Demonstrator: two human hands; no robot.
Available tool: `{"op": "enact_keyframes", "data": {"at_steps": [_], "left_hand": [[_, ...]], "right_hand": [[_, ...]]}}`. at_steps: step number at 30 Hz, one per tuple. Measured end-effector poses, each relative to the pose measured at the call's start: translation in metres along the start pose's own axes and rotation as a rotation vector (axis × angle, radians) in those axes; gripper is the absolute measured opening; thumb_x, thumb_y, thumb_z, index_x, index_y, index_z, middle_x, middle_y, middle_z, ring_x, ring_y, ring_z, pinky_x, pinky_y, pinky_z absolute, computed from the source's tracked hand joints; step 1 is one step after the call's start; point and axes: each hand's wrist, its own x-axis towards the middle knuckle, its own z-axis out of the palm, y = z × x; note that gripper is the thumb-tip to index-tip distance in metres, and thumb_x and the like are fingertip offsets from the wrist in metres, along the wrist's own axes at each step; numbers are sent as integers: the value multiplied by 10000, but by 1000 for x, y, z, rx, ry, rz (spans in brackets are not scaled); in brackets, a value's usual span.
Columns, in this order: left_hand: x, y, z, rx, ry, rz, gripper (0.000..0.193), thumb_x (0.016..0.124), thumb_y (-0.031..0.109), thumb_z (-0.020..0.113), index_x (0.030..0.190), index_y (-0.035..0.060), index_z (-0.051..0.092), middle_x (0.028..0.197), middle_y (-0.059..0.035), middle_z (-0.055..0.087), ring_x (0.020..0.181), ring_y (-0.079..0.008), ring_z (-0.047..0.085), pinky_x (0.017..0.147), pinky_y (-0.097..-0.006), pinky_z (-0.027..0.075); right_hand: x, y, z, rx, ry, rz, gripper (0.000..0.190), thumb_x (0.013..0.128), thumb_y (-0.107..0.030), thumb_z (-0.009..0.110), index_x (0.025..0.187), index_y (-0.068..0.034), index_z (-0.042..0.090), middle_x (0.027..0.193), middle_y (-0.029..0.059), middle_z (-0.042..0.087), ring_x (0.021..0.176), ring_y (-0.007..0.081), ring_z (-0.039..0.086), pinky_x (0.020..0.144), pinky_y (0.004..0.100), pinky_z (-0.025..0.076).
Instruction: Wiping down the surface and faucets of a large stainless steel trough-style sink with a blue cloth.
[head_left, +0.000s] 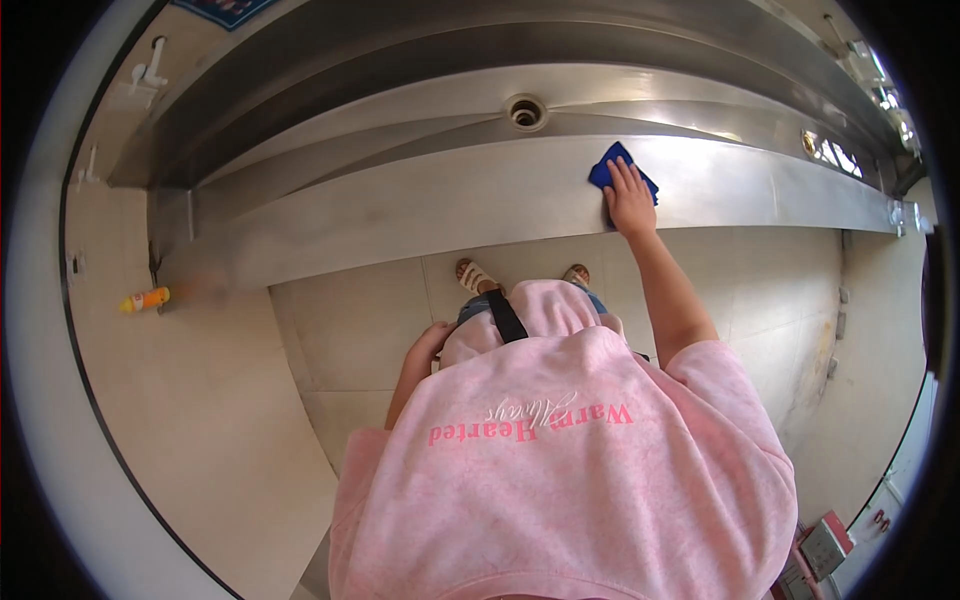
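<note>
A folded dark blue cloth (602, 174) lies on the flat front ledge of a long stainless-steel trough sink (420, 191). My right hand (632, 201) is pressed flat on the cloth, fingers pointing towards the basin, right of the round drain (526, 112). Whether the fingers grip the cloth cannot be told. My left hand (433, 339) hangs low at my left side, against my clothing near the waist. Its fingers are partly hidden, and nothing can be seen in it.
A yellow-orange bottle (146, 300) is at the far left, beyond the ledge's end. White taps or hooks (154, 67) are on the left wall. A second drain (810, 142) lies at the trough's right. Red and grey boxes (825, 546) stand at the lower right.
</note>
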Motion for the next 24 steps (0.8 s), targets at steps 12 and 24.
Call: {"op": "enact_keyframes", "data": {"at_steps": [12, 24], "left_hand": [[42, 91, 228, 642, -56, 747, 273, 994, 187, 545, 1192, 31, 650, 1141, -134, 692, 1025, -177, 642, 894, -304, 488], [134, 179, 397, 1426, 520, 1161, 506, 920, 276, 599, 1353, 31, 511, 1444, -186, 453, 1346, -336, 420, 1103, -439, 347]], "right_hand": [[-136, 124, -77, 234, -147, -224, 572, 860, -139, 606, 1400, -61, 432, 1447, 121, 448, 1248, 343, 489, 1017, 427, 434], [-456, 280, -22, 241, -594, 1160, 495, 903, -257, 556, 1321, 7, 541, 1238, 266, 610, 1141, 388, 601, 975, 443, 481]]}}
